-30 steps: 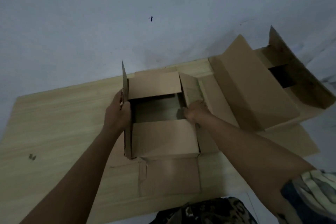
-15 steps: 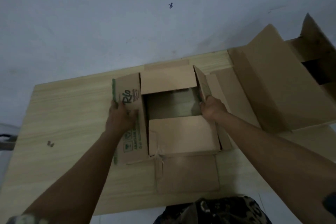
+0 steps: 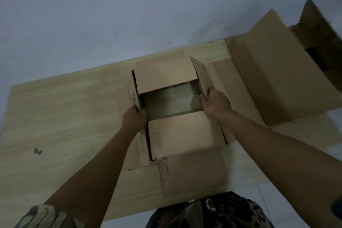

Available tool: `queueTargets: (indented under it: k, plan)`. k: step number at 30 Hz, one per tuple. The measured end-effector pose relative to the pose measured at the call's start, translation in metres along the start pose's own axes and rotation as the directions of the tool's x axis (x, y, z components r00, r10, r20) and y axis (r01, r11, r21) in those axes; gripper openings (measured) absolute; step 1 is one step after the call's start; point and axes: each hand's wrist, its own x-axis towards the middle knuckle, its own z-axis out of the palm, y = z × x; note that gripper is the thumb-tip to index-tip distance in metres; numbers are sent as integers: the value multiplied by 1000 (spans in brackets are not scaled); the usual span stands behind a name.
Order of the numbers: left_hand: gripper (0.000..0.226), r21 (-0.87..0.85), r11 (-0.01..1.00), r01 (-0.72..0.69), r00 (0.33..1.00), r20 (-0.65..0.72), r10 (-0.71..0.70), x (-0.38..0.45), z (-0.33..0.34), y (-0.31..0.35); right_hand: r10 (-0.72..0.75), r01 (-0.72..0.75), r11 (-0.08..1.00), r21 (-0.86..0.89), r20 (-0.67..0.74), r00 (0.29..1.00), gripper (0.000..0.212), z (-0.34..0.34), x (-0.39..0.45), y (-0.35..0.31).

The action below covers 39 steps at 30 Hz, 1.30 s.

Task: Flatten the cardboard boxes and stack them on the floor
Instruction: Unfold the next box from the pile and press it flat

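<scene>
A small brown cardboard box (image 3: pixel 185 131) stands open in the middle of a pale wooden table (image 3: pixel 61 116). Its near and far flaps are folded partly inward, and I can see the table through its open bottom. My left hand (image 3: pixel 134 119) grips the box's left wall, which stands nearly upright and bears green print. My right hand (image 3: pixel 214 103) grips the right side flap, which tilts up and outward. A second, larger cardboard box (image 3: pixel 273 79) lies on its side at the table's right end.
A grey-white wall (image 3: pixel 111 15) rises right behind the table. A small dark mark (image 3: pixel 38 151) sits on the table's left part. Flat cardboard (image 3: pixel 192 170) lies under the small box toward the front edge. My patterned clothing (image 3: pixel 209 213) shows at the bottom.
The left wall, which leaned outward and showed its print half a second ago, now stands nearly upright in my left hand. My right hand has shifted slightly along the right flap.
</scene>
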Motion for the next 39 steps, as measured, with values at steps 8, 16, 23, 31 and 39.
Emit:
queueTargets:
  k: [8, 16, 23, 31, 39]
  plan:
    - [44, 107, 990, -97, 995, 3, 97, -10, 2, 7, -497, 472, 866, -168, -170, 851, 32, -3, -50, -24]
    - [50, -9, 999, -40, 990, 136, 41, 0, -19, 12, -217, 288, 952, -107, 429, 877, 52, -63, -75, -66]
    - [49, 153, 983, -99, 987, 142, 78, -7, -14, 24, 33, 217, 953, -211, 784, 620, 71, -53, -122, -64]
    - [46, 218, 964, -150, 987, -20, 158, -19, -4, 20, -236, 422, 874, -241, 548, 802, 86, 41, -168, -16]
    - [33, 405, 631, -662, 552, -305, 776, -22, 4, 16, -632, 564, 704, -431, -18, 775, 79, 69, -156, 5]
